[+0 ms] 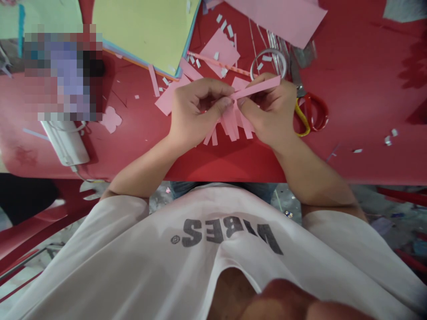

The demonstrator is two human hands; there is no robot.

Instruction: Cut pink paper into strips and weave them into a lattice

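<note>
A narrow pink paper strip (258, 87) runs between my two hands, its free end slanting up to the right. My left hand (200, 104) pinches the strip's left end between thumb and fingertips. Close beside it, my right hand (271, 106) is closed on the same strip, thumb in front. Several more pink strips (230, 124) lie on the red table under and between my hands. A roll of clear tape (284, 64) stands just behind my right hand, and red-and-yellow-handled scissors (312, 113) lie to its right, partly covered by the hand.
A stack of coloured paper (147, 31) with yellow on top lies at the back left of the red table (140, 155). A pink pencil (220, 62), pink sheets (283, 18) and small white scraps are behind my hands. A white power bank (65, 142) with a cable sits left.
</note>
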